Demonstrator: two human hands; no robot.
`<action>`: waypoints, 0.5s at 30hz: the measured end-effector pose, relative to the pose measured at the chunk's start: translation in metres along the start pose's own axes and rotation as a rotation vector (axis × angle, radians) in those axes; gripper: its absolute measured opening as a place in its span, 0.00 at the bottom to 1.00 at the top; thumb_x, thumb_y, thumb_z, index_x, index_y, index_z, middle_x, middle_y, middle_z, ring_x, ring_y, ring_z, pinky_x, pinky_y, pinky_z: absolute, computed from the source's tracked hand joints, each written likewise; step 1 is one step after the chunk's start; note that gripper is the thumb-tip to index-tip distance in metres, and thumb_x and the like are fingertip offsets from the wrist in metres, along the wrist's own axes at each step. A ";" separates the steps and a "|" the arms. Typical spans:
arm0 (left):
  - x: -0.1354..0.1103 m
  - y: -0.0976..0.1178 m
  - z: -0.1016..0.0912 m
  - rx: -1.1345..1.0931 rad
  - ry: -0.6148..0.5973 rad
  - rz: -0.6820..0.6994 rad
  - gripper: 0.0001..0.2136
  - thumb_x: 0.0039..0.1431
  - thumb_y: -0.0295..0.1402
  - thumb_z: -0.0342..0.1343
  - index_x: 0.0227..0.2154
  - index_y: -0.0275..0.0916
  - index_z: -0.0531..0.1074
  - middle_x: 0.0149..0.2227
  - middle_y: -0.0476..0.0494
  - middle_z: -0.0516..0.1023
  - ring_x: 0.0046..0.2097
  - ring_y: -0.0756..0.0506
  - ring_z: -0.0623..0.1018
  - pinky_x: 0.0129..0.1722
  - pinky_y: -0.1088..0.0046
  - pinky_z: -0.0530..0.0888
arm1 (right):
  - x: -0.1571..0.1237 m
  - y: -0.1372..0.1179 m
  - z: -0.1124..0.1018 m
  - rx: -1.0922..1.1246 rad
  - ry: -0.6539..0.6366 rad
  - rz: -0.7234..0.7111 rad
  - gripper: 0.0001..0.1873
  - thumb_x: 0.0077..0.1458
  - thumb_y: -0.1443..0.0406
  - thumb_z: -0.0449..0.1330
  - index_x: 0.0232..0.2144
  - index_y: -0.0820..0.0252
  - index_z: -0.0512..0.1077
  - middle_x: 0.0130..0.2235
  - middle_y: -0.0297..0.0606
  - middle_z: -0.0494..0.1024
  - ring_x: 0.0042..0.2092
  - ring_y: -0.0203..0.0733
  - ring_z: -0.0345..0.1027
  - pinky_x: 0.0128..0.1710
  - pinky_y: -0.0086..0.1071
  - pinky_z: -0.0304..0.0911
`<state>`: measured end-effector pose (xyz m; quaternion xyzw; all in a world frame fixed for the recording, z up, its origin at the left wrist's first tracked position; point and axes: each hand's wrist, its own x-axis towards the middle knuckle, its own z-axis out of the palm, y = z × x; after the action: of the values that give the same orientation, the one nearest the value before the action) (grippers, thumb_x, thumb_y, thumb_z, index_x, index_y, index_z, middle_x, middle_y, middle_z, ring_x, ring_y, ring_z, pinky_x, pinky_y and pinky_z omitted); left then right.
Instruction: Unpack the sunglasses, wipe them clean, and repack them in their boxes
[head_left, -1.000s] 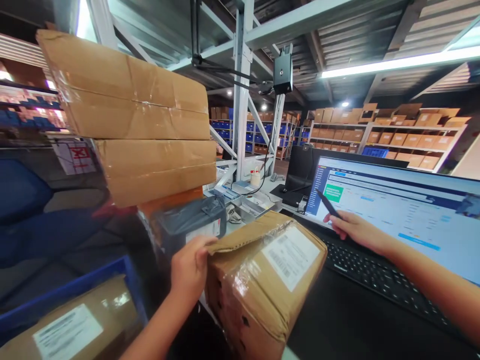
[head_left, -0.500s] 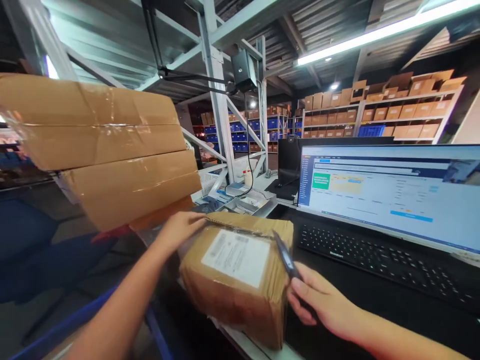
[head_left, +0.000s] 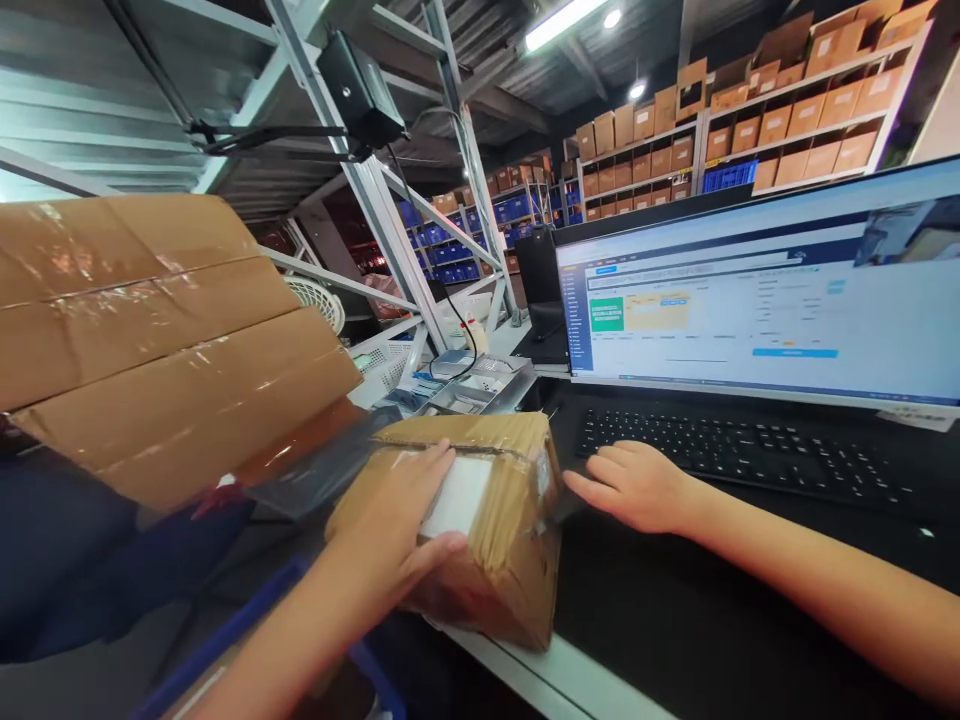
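A taped brown cardboard box (head_left: 517, 500) sits tilted at the desk's edge, a white label (head_left: 459, 497) on its upper face. My left hand (head_left: 405, 510) lies across the label and top, fingers stretched out and thumb apart, covering part of the label. Just off the box's right side is my right hand (head_left: 626, 487), between box and keyboard. Its thumb points toward the box, apart from the loosely bent fingers, and nothing shows in it. The knife held earlier cannot be made out.
A large taped carton (head_left: 172, 350) stands at left. Behind the box is a metal tray (head_left: 480, 385) of small items. A black keyboard (head_left: 712, 450) and a lit monitor (head_left: 712, 310) fill the right. A blue bin rim (head_left: 225, 640) shows below.
My left hand has moved from the box's far left edge onto its label. My right hand no longer shows the knife and has moved up toward the keyboard. The view has shifted.
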<state>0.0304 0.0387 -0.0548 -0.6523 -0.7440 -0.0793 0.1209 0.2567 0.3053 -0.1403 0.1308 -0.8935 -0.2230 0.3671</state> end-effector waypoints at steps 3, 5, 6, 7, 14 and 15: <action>0.014 -0.004 -0.004 -0.006 -0.025 0.011 0.31 0.62 0.44 0.50 0.65 0.37 0.61 0.65 0.34 0.67 0.65 0.33 0.66 0.67 0.44 0.56 | 0.011 0.020 0.012 -0.025 -0.183 0.087 0.19 0.64 0.70 0.49 0.55 0.57 0.68 0.31 0.39 0.74 0.30 0.41 0.63 0.29 0.36 0.45; 0.020 -0.004 -0.005 -0.008 -0.002 -0.001 0.29 0.59 0.42 0.51 0.62 0.38 0.65 0.62 0.35 0.70 0.63 0.33 0.68 0.67 0.44 0.56 | 0.012 0.042 0.018 -0.021 -0.370 0.248 0.21 0.64 0.70 0.50 0.57 0.56 0.67 0.34 0.42 0.76 0.34 0.43 0.67 0.31 0.35 0.47; 0.023 -0.003 -0.004 -0.006 0.019 -0.009 0.28 0.58 0.41 0.51 0.61 0.38 0.67 0.61 0.35 0.71 0.61 0.33 0.68 0.66 0.44 0.57 | 0.011 0.053 0.020 -0.026 -0.434 0.339 0.22 0.63 0.71 0.50 0.58 0.57 0.67 0.36 0.44 0.77 0.36 0.44 0.68 0.31 0.35 0.48; 0.025 -0.001 -0.002 -0.003 0.041 -0.016 0.27 0.56 0.41 0.53 0.59 0.39 0.68 0.59 0.35 0.72 0.60 0.33 0.69 0.65 0.45 0.58 | 0.008 0.061 0.022 -0.038 -0.472 0.423 0.22 0.63 0.72 0.50 0.58 0.59 0.67 0.38 0.47 0.77 0.36 0.45 0.70 0.31 0.35 0.49; 0.011 -0.004 0.004 -0.166 0.178 -0.029 0.32 0.60 0.56 0.48 0.58 0.39 0.68 0.62 0.34 0.71 0.64 0.32 0.66 0.69 0.44 0.48 | -0.025 0.067 0.011 -0.093 -0.477 0.747 0.18 0.68 0.66 0.45 0.52 0.65 0.70 0.40 0.50 0.81 0.32 0.50 0.76 0.27 0.35 0.60; 0.006 -0.012 0.001 -0.207 0.229 -0.102 0.33 0.59 0.59 0.48 0.59 0.40 0.67 0.63 0.35 0.69 0.65 0.33 0.65 0.69 0.45 0.48 | -0.030 0.064 0.006 -0.075 -0.440 0.766 0.20 0.69 0.63 0.44 0.55 0.64 0.67 0.44 0.51 0.81 0.35 0.51 0.77 0.29 0.36 0.63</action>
<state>0.0174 0.0428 -0.0541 -0.6092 -0.7455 -0.2353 0.1329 0.2689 0.3749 -0.1306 -0.2738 -0.9257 -0.1254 0.2289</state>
